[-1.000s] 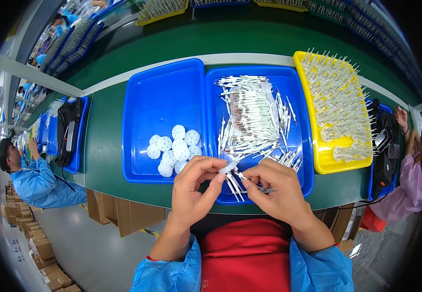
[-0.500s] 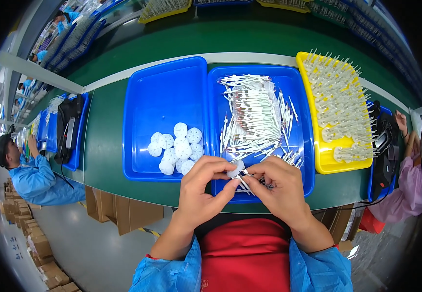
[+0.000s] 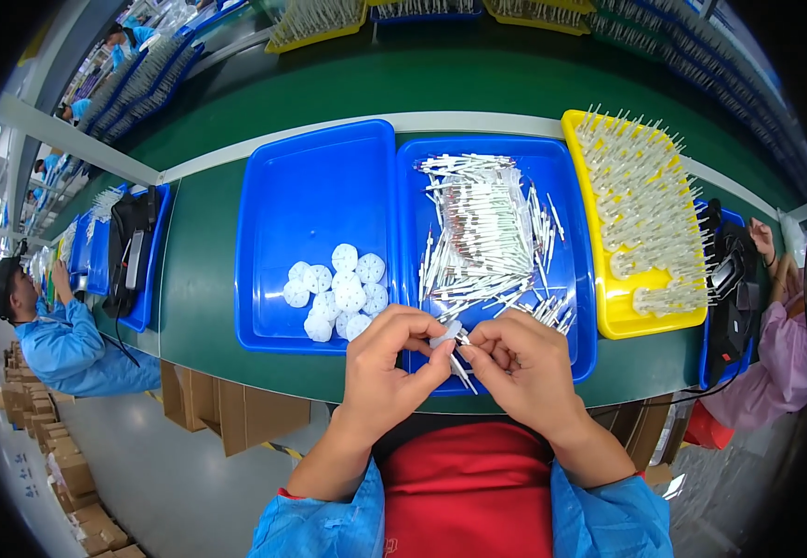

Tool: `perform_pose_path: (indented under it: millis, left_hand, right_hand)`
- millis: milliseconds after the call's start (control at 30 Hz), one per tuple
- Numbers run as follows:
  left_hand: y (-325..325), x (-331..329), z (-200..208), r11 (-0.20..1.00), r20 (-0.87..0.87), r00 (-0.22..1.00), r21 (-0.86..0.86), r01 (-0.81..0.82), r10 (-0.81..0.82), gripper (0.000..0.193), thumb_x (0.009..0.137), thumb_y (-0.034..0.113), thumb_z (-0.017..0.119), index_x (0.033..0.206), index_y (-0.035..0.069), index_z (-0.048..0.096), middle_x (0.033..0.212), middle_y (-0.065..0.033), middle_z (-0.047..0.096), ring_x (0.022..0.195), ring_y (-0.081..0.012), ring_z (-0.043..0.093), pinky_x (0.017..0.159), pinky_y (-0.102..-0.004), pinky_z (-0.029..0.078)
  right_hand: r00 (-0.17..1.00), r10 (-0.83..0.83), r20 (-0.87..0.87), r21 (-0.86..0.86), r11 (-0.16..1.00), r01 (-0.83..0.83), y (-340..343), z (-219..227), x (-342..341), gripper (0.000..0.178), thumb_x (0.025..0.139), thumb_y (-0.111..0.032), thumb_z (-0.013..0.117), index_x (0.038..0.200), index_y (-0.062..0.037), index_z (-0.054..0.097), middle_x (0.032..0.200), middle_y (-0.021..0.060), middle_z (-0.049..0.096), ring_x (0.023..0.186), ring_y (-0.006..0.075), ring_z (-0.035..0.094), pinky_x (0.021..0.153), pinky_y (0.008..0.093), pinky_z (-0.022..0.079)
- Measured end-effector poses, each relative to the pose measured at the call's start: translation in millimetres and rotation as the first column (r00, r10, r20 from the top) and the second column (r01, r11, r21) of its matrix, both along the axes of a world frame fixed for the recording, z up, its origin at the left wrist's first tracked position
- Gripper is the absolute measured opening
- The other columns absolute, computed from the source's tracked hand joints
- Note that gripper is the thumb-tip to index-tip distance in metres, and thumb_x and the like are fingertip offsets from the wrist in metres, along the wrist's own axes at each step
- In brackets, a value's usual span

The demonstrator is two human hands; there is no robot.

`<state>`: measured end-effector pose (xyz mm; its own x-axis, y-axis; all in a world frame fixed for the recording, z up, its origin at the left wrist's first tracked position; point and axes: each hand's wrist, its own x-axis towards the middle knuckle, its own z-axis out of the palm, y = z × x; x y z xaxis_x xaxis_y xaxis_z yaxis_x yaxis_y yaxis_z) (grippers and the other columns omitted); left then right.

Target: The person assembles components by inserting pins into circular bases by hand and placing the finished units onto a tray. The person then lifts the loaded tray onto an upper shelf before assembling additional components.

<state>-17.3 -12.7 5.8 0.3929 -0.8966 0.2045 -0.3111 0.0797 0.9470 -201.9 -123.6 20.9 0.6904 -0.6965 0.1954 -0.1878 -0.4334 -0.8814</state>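
Note:
Over the near edge of the middle blue tray [image 3: 584, 307], my left hand [image 3: 387, 361] pinches a white round disc [image 3: 447, 335] between thumb and forefinger. My right hand [image 3: 532, 367] is closed at the disc's right side, its fingertips on a thin white stick. Several white sticks [image 3: 461, 372] point down from between the hands; which fingers bear them I cannot tell. Loose sticks and a bagged bundle of sticks [image 3: 487, 219] fill much of the middle tray. More white discs with small holes [image 3: 350, 293] are grouped low in the left blue tray [image 3: 315, 205].
A yellow tray [image 3: 615, 321] at the right holds discs with upright sticks. Farther right are a blue tray with a black device [image 3: 734, 279] and a person's hand [image 3: 761, 239]. At the left, a co-worker [image 3: 73, 344] sits by trays and a black bag [image 3: 136, 244].
The disc in my left hand has tilted more edge-on, and the sticks below it now hang lower. The trays appear slightly lower in view.

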Motion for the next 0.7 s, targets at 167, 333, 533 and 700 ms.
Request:
perform_pose_path:
  millis: [167, 333, 533, 700]
  left_hand:
    - [0, -2, 3, 1.0, 0.085, 0.996, 0.014, -0.016, 0.015, 0.019, 0.093, -0.007, 0.086, 0.109, -0.005, 0.076, 0.109, -0.0116, 0.075, 0.092, -0.0142, 0.076, 0.079, -0.028, 0.064]
    - [1, 3, 1, 1.0, 0.07, 0.997, 0.03, 0.008, -0.01, 0.019, 0.092, -0.008, 0.085, 0.107, -0.004, 0.076, 0.108, -0.0121, 0.076, 0.097, -0.0161, 0.076, 0.083, -0.0286, 0.063]
    - [-1, 8, -5, 0.981, 0.107, 0.994, -0.193, 0.009, 0.012, 0.023, 0.087, -0.005, 0.086, 0.106, 0.0, 0.075, 0.123, -0.0167, 0.076, 0.107, -0.0262, 0.078, 0.09, -0.0349, 0.065]
    - [-2, 4, 3, 0.981, 0.083, 0.996, -0.194, -0.011, 0.028, 0.033, 0.085, -0.006, 0.086, 0.117, 0.0, 0.078, 0.133, -0.0181, 0.073, 0.113, -0.0292, 0.079, 0.093, -0.0358, 0.066]
  right_hand:
    - [0.999, -0.053, -0.002, -0.095, 0.994, 0.053, 8, -4, 5, 0.017, 0.093, -0.002, 0.088, 0.105, -0.0025, 0.076, 0.09, 0.0093, 0.069, 0.067, 0.0229, 0.068, 0.059, 0.0378, 0.053]
    - [0.999, -0.011, -0.04, -0.17, 0.985, 0.004, 7, -4, 6, 0.02, 0.093, -0.003, 0.088, 0.108, -0.0023, 0.075, 0.095, 0.0121, 0.07, 0.074, 0.0301, 0.073, 0.063, 0.0412, 0.056]
    - [1.0, -0.004, 0.029, -0.176, 0.984, 0.009, 7, 1, 7, 0.022, 0.094, -0.001, 0.088, 0.111, -0.0017, 0.075, 0.098, 0.0118, 0.072, 0.076, 0.0292, 0.074, 0.064, 0.0396, 0.058]
    - [0.998, 0.015, 0.054, -0.181, 0.984, -0.005, 8, 0, 6, 0.022, 0.094, 0.0, 0.088, 0.112, -0.0015, 0.075, 0.101, 0.0122, 0.074, 0.077, 0.029, 0.076, 0.065, 0.0383, 0.06]
